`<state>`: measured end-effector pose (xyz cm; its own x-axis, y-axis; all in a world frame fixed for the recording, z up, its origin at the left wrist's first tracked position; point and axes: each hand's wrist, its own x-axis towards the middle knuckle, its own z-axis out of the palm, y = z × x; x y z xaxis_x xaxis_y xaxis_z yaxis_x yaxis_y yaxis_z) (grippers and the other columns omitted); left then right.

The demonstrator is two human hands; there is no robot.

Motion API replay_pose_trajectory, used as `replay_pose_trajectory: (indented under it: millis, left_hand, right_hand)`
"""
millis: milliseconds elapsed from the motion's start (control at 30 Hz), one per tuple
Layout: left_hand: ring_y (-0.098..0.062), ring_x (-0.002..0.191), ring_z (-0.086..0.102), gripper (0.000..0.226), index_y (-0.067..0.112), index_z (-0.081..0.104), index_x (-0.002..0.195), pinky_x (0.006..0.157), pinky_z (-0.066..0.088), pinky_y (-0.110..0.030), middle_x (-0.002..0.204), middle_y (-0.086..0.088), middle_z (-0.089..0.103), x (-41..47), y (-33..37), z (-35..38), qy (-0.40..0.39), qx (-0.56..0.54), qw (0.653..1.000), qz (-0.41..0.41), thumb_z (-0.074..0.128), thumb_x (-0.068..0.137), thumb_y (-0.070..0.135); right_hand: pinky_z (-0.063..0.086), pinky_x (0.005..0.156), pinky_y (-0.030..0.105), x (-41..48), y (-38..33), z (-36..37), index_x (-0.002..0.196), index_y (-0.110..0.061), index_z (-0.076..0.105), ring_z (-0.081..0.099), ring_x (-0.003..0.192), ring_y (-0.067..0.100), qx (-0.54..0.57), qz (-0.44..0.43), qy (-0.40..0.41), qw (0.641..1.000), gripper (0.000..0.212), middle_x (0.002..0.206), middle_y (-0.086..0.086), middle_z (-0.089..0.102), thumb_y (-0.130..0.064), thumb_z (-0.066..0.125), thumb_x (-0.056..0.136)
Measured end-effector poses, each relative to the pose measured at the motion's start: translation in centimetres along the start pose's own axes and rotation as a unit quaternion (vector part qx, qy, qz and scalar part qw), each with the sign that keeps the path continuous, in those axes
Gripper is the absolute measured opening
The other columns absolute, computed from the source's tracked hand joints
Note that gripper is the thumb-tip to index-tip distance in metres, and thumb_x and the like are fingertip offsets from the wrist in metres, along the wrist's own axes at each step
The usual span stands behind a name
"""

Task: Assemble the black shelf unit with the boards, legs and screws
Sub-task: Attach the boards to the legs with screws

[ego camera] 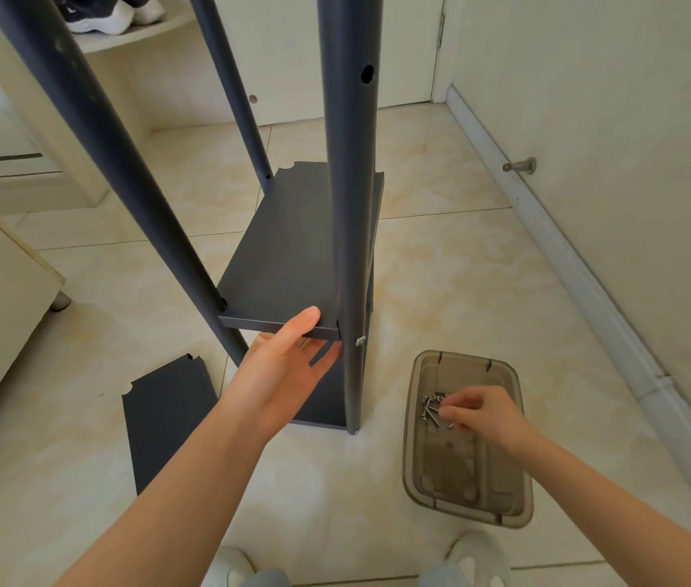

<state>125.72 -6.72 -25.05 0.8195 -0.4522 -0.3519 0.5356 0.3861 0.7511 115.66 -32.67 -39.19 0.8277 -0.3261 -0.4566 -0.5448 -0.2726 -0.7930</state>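
Black front leg (348, 230): upright, one fitted screw (360, 341) showing.
Shelf board (288, 247): level, butted against front leg's left side.
Spare board (170, 421): on floor, left of front leg.
Tray (462, 472): on floor, right of front leg; corrals fasteners.
Left hand (284, 370): thumb over, fingers under board edge, propping it level.
Right hand (483, 410): fingers narrow, pinching screws (430, 410), probably for the next joint.

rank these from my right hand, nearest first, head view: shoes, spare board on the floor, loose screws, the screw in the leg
1. Screws: in the tray, at the right hand's fingers.
2. Leg screw: left of it, higher.
3. Spare board: flat, far left.
4. Shoes: top left, across the room.
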Motion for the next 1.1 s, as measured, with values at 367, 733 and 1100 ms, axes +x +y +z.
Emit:
replay_pose_trajectory:
  millis: [367, 733, 1100]
  left_hand:
    - [-0.029, 0.116, 0.067, 0.025, 0.008, 0.065, 0.109, 0.113, 0.041, -0.050, 0.119, -0.014, 0.070, -0.3, -0.1, -0.1, -0.002, 0.001, 1.000, 0.008, 0.067, 0.086, 0.018]
    - [-0.029, 0.118, 0.067, 0.044, 0.001, 0.058, 0.132, 0.113, 0.042, -0.051, 0.125, -0.018, 0.068, -0.4, 0.2, 0.0, 0.007, 0.051, 0.999, 0.008, 0.064, 0.092, 0.019]
    - [-0.020, 0.110, 0.070, 0.038, 0.011, 0.063, 0.124, 0.104, 0.052, -0.042, 0.112, -0.006, 0.076, -1.2, 0.7, 0.1, 0.084, 0.122, 0.988, -0.046, 0.058, 0.097, 0.038]
  right_hand:
    - [0.050, 0.103, 0.042, -3.8, -15.6, -0.2, 0.107, -0.014, 0.067, 0.063, 0.115, 0.027, 0.412, -0.022, -0.091, 0.906, 0.034, 0.124, 0.006, 0.066, -0.038, 0.069, 0.084]
    - [0.055, 0.060, 0.032, -1.3, -22.1, 2.6, 0.095, -0.011, 0.071, 0.068, 0.076, 0.021, 0.416, -0.085, -0.139, 0.895, 0.017, 0.089, 0.008, 0.068, -0.024, 0.061, 0.098]
    - [0.055, 0.067, 0.031, -0.6, -21.6, 3.3, 0.090, -0.017, 0.075, 0.067, 0.088, 0.022, 0.378, -0.146, -0.083, 0.910, 0.019, 0.096, 0.009, 0.069, -0.022, 0.059, 0.098]
